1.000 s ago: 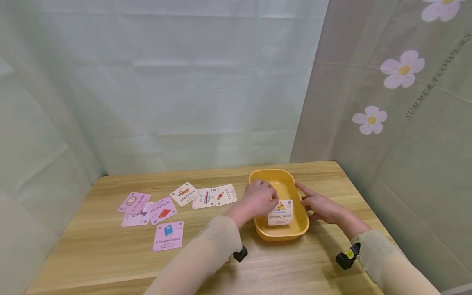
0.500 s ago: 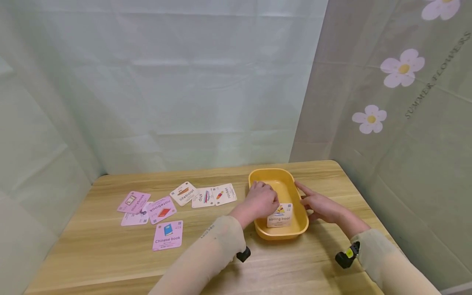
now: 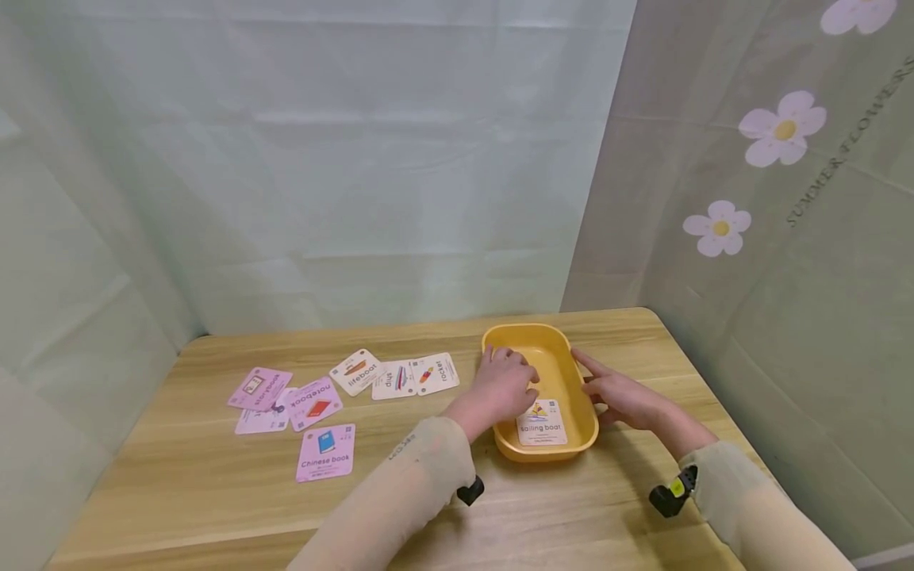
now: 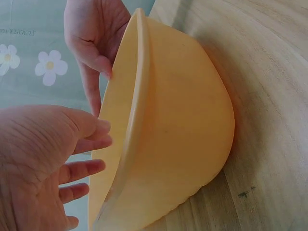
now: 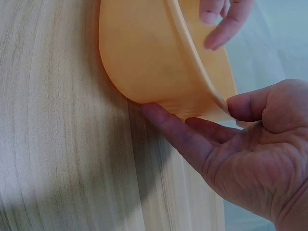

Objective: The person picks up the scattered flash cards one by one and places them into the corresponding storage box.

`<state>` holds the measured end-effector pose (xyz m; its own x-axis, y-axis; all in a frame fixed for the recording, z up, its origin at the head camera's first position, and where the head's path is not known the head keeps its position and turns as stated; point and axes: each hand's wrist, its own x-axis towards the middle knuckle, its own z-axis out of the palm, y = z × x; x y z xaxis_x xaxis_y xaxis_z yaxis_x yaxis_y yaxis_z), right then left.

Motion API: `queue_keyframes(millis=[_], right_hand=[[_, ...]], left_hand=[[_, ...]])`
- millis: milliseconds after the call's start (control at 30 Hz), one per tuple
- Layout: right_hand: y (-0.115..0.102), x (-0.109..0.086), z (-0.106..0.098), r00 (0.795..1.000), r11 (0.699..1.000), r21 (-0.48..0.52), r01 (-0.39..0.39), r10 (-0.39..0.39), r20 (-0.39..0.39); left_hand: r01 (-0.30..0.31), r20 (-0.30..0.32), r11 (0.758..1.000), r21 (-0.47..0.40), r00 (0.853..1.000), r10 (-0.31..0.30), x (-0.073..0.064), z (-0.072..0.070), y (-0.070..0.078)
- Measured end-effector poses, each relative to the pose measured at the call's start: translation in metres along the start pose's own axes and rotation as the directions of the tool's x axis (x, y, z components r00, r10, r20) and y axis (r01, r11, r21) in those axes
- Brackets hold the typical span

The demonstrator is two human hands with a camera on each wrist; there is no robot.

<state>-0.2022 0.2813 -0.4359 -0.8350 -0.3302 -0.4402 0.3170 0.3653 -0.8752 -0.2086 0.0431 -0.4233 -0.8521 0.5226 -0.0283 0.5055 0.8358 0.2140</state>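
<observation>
A yellow plastic basin (image 3: 557, 369) stands on the right half of the table. Flat on its floor at the near end lies a "sailing boat" card (image 3: 543, 429). My left hand (image 3: 502, 386) hovers over the basin's left side, just beyond the card, and holds nothing. In the left wrist view its fingers (image 4: 82, 169) are spread and slightly bent beside the rim. At the basin's right side, my right hand (image 3: 624, 402) grips the wall. The right wrist view has its thumb (image 5: 245, 105) at the rim and the other fingers against the outside.
Left of the basin lie "rocket" (image 3: 437, 374), "ship" (image 3: 394, 381) and "lifeboat" (image 3: 357, 373) cards, edges overlapping. Farther left are pink "storybook" (image 3: 260, 388), "notebook" (image 3: 314, 403) and "Chinese book" (image 3: 325, 453) cards and a partly covered one. Cloth curtains (image 3: 371, 198) stand behind the table.
The sailing boat card has gone from tilted under my left hand to flat on the basin's floor. My left fingers have let go and spread. My right hand has stayed put.
</observation>
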Motion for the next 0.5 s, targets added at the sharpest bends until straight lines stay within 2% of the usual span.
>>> queue_keyframes(millis=[233,500], right_hand=[[-0.002,-0.002,0.0,1.0,1.0,0.004,0.01,-0.011,0.017],[-0.003,-0.004,0.001,0.999,1.0,0.0,0.019,-0.019,0.035]], left_hand=[[-0.001,-0.06,1.0,-0.019,0.998,-0.001,-0.002,-0.002,-0.002],[-0.041,-0.122,0.996,-0.075,0.992,0.032,-0.008,-0.012,-0.004]])
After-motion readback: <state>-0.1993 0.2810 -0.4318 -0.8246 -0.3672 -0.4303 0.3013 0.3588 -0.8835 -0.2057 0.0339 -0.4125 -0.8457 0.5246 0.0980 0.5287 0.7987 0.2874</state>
